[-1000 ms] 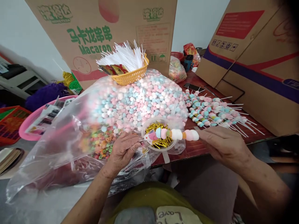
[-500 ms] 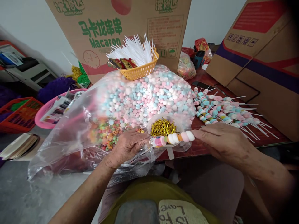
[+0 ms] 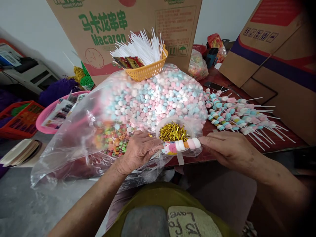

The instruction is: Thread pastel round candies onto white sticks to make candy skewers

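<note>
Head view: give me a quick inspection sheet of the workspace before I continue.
Surface: red tabletop, partly covered.
Job's things: candy skewer, printed wrapper around one end; gold strips in a bowl.
Clutter: clear candy bag, yellow basket, skewer pile.
Hands: left hand grips the wrapped end; right hand meets the other end, grip unclear.
Cables: none clearly made out.
Surroundings: cartons behind and right; pink basket left.

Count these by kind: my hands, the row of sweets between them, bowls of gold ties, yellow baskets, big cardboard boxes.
Left hand and right hand: 2
Row of sweets: 1
Bowl of gold ties: 1
Yellow basket: 1
Big cardboard boxes: 2
Total: 7
</note>
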Demonstrator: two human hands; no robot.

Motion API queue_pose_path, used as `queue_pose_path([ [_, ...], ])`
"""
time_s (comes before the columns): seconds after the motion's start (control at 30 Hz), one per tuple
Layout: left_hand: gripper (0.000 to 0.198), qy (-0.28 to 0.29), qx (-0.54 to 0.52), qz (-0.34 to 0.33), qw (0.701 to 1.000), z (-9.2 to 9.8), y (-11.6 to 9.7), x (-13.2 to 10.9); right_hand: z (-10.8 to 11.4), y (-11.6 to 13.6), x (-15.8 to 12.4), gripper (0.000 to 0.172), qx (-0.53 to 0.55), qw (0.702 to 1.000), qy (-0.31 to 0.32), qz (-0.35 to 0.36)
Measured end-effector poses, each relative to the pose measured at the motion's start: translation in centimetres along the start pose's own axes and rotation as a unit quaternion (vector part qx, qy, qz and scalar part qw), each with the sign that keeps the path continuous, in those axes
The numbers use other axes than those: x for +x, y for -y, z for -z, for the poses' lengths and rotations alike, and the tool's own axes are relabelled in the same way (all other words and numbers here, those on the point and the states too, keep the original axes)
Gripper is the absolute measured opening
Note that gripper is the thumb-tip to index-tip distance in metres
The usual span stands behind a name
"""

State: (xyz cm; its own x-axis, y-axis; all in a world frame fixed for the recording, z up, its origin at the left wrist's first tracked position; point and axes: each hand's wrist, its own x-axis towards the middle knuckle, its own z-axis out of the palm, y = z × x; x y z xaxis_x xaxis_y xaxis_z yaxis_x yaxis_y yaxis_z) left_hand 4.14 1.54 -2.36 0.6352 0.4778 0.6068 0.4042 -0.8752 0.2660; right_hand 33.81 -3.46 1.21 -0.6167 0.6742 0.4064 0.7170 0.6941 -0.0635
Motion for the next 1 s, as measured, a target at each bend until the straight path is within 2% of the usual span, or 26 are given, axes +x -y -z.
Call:
queue_pose_path([
  [0.07,0.039,0.044,-0.033,0.021,0.998,0.0,-0.2,0.2,0.0,0.0,0.2,0.022,0.007,1.000,0.000,0.020],
  [0.13,0.055,0.131,-0.094,0.078,0.984,0.1,-0.7,0.5,0.1,0.1,0.3,0.021,0.022,0.999,0.000,0.026],
  [0.17,0.055,0.185,-0.127,0.117,0.967,0.2,-0.9,0.7,0.1,0.1,0.4,0.021,0.025,0.999,0.005,0.030],
  [0.23,0.041,0.271,-0.192,0.199,0.922,0.1,-1.5,1.3,0.1,0.3,0.6,0.021,0.016,0.999,0.022,0.041],
  [0.33,0.026,0.324,-0.256,0.272,0.870,-0.5,-2.1,2.1,0.0,0.6,1.0,0.021,-0.005,0.996,0.067,0.056],
  [0.47,0.033,0.381,-0.265,0.290,0.837,-1.1,-2.4,2.8,0.1,0.3,1.5,0.015,-0.028,0.991,0.107,0.076],
  [0.6,0.040,0.379,-0.190,0.298,0.855,-0.7,-2.9,3.4,0.4,-0.2,1.5,0.013,-0.057,0.991,0.078,0.087],
  [0.7,0.039,0.397,-0.080,0.306,0.861,-0.8,-3.3,3.8,0.3,0.1,1.5,0.014,-0.067,0.988,0.086,0.108],
  [0.77,0.042,0.416,-0.055,0.297,0.858,-1.3,-3.5,4.0,-0.1,0.7,1.8,0.011,-0.075,0.984,0.098,0.126],
  [0.87,0.045,0.405,-0.105,0.295,0.859,-2.5,-3.8,3.9,-0.9,1.6,2.6,0.005,-0.056,0.982,0.122,0.136],
  [0.93,0.048,0.376,-0.158,0.312,0.858,-3.2,-3.9,3.9,-1.5,1.9,3.2,0.008,-0.032,0.980,0.158,0.115],
  [1.0,0.060,0.341,-0.205,0.329,0.857,-3.4,-3.7,3.8,-2.0,1.5,3.5,0.012,-0.010,0.978,0.192,0.086],
])
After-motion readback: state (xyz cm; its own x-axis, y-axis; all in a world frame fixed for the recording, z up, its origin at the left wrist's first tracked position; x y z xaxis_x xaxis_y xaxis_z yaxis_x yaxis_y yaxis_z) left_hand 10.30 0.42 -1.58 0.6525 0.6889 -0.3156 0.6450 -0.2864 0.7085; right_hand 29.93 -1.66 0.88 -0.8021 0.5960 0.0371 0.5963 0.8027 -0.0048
